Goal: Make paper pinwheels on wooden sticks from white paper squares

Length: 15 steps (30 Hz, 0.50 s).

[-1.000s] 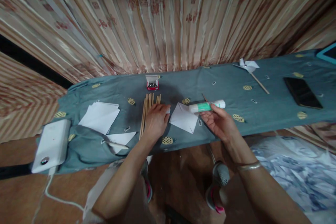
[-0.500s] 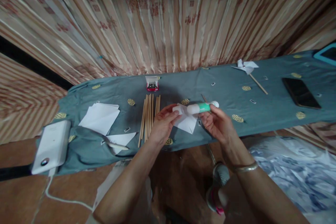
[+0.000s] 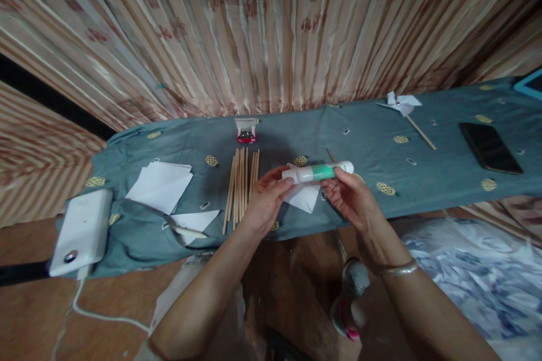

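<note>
A white and green glue stick (image 3: 318, 172) is held level above the table, between both hands. My right hand (image 3: 352, 198) grips its green middle and right part. My left hand (image 3: 266, 200) pinches the white cap at its left end. Just under the stick lies a folded white paper (image 3: 304, 196) on the blue-grey cloth (image 3: 368, 152). A row of several wooden sticks (image 3: 240, 183) lies to the left of my left hand.
A small red box (image 3: 246, 131) stands behind the sticks. White paper sheets (image 3: 160, 185) and scissors (image 3: 182, 229) lie at left, beside a white device (image 3: 80, 231) with a cable. At right are a paper pinwheel (image 3: 405, 106) and a black phone (image 3: 490, 148).
My left hand left the wooden sticks and moved right to the glue stick's cap. The right hand brought the glue stick slightly left, over the folded paper.
</note>
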Each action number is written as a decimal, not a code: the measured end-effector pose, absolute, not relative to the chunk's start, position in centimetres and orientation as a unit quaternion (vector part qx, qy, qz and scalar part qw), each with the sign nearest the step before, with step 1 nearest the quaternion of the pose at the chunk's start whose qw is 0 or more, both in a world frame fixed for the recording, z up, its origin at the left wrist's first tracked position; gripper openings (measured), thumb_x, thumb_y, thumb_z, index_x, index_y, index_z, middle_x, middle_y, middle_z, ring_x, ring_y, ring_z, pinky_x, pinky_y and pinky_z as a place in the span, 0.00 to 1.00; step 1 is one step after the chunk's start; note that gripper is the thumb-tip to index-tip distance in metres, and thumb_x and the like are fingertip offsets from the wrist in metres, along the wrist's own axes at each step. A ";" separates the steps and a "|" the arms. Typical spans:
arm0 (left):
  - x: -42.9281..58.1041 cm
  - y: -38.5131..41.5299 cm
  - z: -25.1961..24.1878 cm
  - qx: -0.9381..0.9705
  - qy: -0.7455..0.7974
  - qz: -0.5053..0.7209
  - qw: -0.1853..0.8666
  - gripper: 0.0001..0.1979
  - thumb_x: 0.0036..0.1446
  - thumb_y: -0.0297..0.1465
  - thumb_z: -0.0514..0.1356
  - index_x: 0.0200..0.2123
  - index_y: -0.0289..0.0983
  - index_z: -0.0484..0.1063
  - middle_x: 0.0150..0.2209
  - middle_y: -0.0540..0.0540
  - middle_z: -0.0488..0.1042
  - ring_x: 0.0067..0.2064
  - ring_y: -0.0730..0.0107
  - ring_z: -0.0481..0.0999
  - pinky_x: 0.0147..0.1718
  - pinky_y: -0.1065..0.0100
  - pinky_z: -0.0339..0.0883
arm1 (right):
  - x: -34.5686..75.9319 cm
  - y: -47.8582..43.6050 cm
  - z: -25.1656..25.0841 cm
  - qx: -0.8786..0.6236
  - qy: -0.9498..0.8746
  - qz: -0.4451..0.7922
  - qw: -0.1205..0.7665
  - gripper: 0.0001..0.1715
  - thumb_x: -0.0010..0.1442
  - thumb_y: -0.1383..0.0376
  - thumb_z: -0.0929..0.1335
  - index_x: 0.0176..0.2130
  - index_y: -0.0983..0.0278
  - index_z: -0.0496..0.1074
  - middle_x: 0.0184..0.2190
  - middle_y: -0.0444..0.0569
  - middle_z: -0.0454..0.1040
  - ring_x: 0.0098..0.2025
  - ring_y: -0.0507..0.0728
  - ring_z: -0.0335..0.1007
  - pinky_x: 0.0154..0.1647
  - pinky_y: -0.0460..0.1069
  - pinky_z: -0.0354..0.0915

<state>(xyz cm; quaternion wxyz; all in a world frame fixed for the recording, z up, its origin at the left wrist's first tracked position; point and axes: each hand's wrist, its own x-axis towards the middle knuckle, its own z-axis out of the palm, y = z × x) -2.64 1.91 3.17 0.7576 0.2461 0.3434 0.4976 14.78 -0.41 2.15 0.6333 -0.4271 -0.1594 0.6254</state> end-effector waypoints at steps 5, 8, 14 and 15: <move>-2.7 1.8 3.0 0.302 0.374 0.508 0.715 0.15 0.38 0.28 0.71 0.34 0.37 0.77 0.35 0.50 0.77 0.37 0.73 0.75 0.43 0.68 0.68 | 14.7 -0.7 2.5 -0.448 -0.197 0.599 0.634 0.16 0.40 0.62 0.79 0.29 0.65 0.74 0.22 0.42 0.78 0.22 0.49 0.75 0.23 0.39 0.72; -2.7 1.8 2.8 0.344 0.387 0.513 0.685 0.15 0.40 0.28 0.70 0.35 0.38 0.77 0.36 0.50 0.77 0.38 0.72 0.74 0.44 0.67 0.67 | 14.7 -0.8 2.5 -0.459 -0.219 0.586 0.632 0.17 0.39 0.61 0.79 0.29 0.64 0.75 0.23 0.42 0.77 0.22 0.49 0.74 0.21 0.39 0.71; -2.8 1.7 2.6 0.383 0.387 0.513 0.663 0.14 0.41 0.28 0.69 0.35 0.39 0.76 0.36 0.50 0.78 0.39 0.69 0.75 0.44 0.65 0.67 | 14.0 -0.8 2.3 -0.471 -0.257 0.573 0.619 0.19 0.39 0.58 0.79 0.28 0.63 0.74 0.21 0.43 0.77 0.22 0.51 0.75 0.18 0.40 0.68; -2.9 1.7 2.6 0.388 0.390 0.512 0.659 0.14 0.41 0.28 0.69 0.35 0.39 0.76 0.35 0.50 0.78 0.39 0.68 0.76 0.44 0.65 0.67 | 13.8 -0.8 2.3 -0.473 -0.264 0.572 0.616 0.19 0.39 0.58 0.79 0.28 0.63 0.74 0.21 0.43 0.77 0.22 0.50 0.74 0.19 0.41 0.68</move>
